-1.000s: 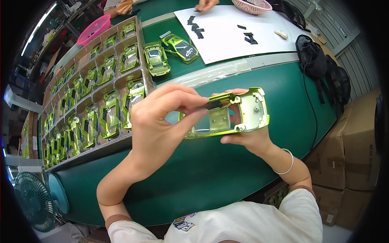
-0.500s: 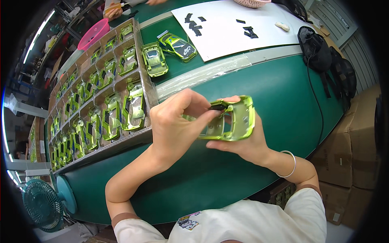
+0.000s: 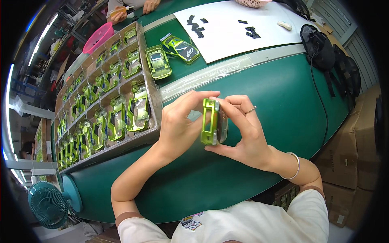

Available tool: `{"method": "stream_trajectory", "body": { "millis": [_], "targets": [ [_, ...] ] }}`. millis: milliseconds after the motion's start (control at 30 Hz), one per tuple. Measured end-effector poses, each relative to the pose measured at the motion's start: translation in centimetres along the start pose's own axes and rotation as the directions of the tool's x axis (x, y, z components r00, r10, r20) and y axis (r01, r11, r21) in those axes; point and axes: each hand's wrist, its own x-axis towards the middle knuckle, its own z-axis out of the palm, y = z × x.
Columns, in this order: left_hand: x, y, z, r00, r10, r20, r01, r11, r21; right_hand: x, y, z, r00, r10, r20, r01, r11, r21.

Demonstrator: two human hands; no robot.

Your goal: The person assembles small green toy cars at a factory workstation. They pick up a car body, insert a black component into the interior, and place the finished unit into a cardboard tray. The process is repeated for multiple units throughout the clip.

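Note:
Between my hands, above the green table, a lime-green toy car body (image 3: 209,122) stands on edge, with one end facing me. My right hand (image 3: 249,135) grips it from the right, thumb at the lower end and fingers at the upper end. From the left, my left hand (image 3: 178,123) closes on it, index finger over the top and thumb against its side. The small black piece that was in my left fingers does not show. Behind my hands lie another green car body (image 3: 158,62) and a green car with a dark hood (image 3: 182,48).
A divided cardboard box (image 3: 153,97) of green car bodies stands at left. Several black pieces (image 3: 196,28) lie on a white board (image 3: 227,36) at the back. A pink basket (image 3: 97,37), a teal fan (image 3: 48,204) and black bags (image 3: 320,48) surround the table. Another person's hand (image 3: 118,16) holds an orange-yellow bottle.
The car body has turned from showing its hollow inside to standing end-on, and moved slightly left. The black piece has gone from sight. The other person's second hand has come further into view.

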Motion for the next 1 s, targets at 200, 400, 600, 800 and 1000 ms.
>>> {"method": "stream_trajectory", "body": {
  "millis": [200,400,600,800,1000],
  "targets": [
    [-0.9,-2.1,-0.2,0.999,0.002,0.041,0.016,0.891,-0.454,0.7,-0.1,-0.8,0.974,0.222,-0.030,-0.169,0.815,0.554],
    [-0.7,-3.1,0.6,0.957,0.281,-0.076,-0.287,0.865,-0.411,0.0,0.4,-0.6,0.945,0.298,0.136,-0.322,0.771,0.549],
    [-1.7,-2.4,1.3,0.977,0.181,-0.117,-0.211,0.915,-0.343,-0.9,-0.8,-0.1,0.902,0.387,0.190,-0.403,0.604,0.687],
    [-2.2,-1.9,2.2,0.994,-0.084,-0.072,-0.003,0.625,-0.780,-0.1,0.1,-1.5,0.904,0.377,0.199,-0.408,0.627,0.664],
    [-3.3,-2.1,3.2,0.997,-0.068,0.043,0.075,0.588,-0.806,-0.1,1.1,-1.0,0.990,-0.001,-0.142,0.039,0.964,0.265]
  ]
}}
